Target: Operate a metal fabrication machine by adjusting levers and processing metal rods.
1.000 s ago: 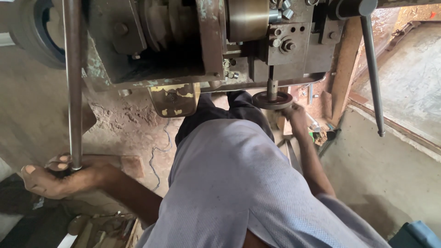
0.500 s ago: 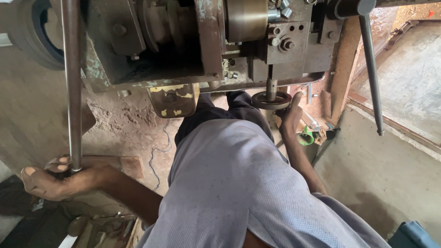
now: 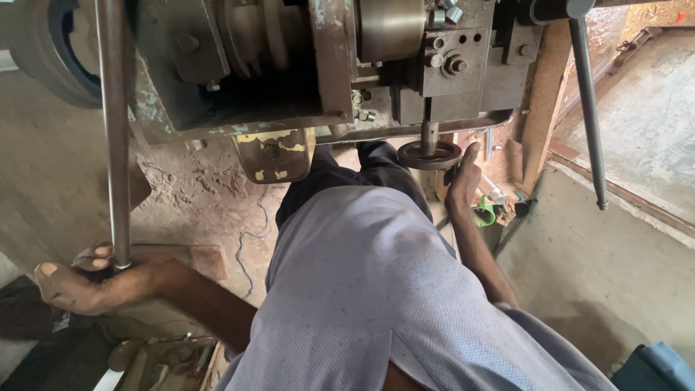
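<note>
Looking down past a pale lilac shirt (image 3: 376, 289), a heavy grey machine body (image 3: 289, 65) is seen filling the top of the view, with a worn yellow plate (image 3: 274, 153) hung beneath it and a brass-coloured drum (image 3: 391, 25) to its right. A thin dark rod (image 3: 588, 108) is seen slanting down at the right, beside a wooden post (image 3: 539, 101) and a concrete ledge (image 3: 608, 253). A small green object (image 3: 485, 213) lies among clutter on the dirt floor (image 3: 195, 195), and much of the floor is hidden by the shirt and dark trousers (image 3: 347, 174).

A long steel bar (image 3: 112, 130) stands upright at the left; its lower end is gripped by the left hand (image 3: 87, 279), with the fingers closed round it. A small dark handwheel (image 3: 430, 154) hangs on a short shaft under the machine. The right hand (image 3: 463, 181) is raised just beside the wheel's right rim, fingers extended and touching the edge rather than wrapped round it.
</note>
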